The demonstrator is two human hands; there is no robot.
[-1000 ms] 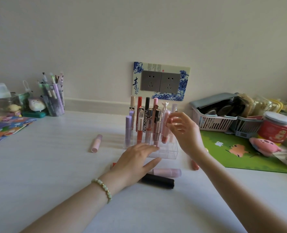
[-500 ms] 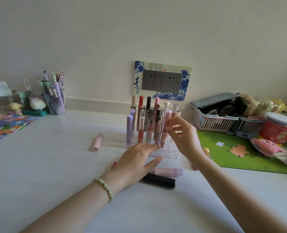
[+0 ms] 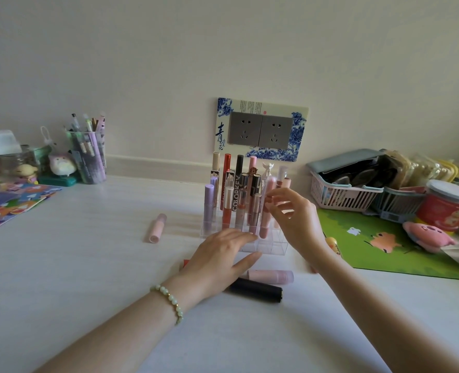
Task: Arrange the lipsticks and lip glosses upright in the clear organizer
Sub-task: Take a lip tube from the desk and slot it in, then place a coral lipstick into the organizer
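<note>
The clear organizer (image 3: 272,247) stands mid-table with several lipsticks and glosses upright in its back rows. My left hand (image 3: 223,261) rests on its front edge, fingers straight. My right hand (image 3: 295,219) pinches the upper part of a pink tube (image 3: 265,214), which leans slightly in a slot on the right side. Loose on the table lie a pink tube (image 3: 157,228) to the left, another pink tube (image 3: 272,275) and a black tube (image 3: 258,290) in front. A red tip (image 3: 185,262) shows under my left hand.
A pen cup (image 3: 88,154) and small toys stand at the back left, beside colourful papers (image 3: 10,203). On the right are a green mat (image 3: 384,249), two baskets (image 3: 341,195), a red jar (image 3: 446,208) and a pink plush (image 3: 424,238). A wall socket (image 3: 260,130) is behind.
My right hand has lowered the pink tube down into an organizer slot. My left hand has stayed on the organizer's front edge.
</note>
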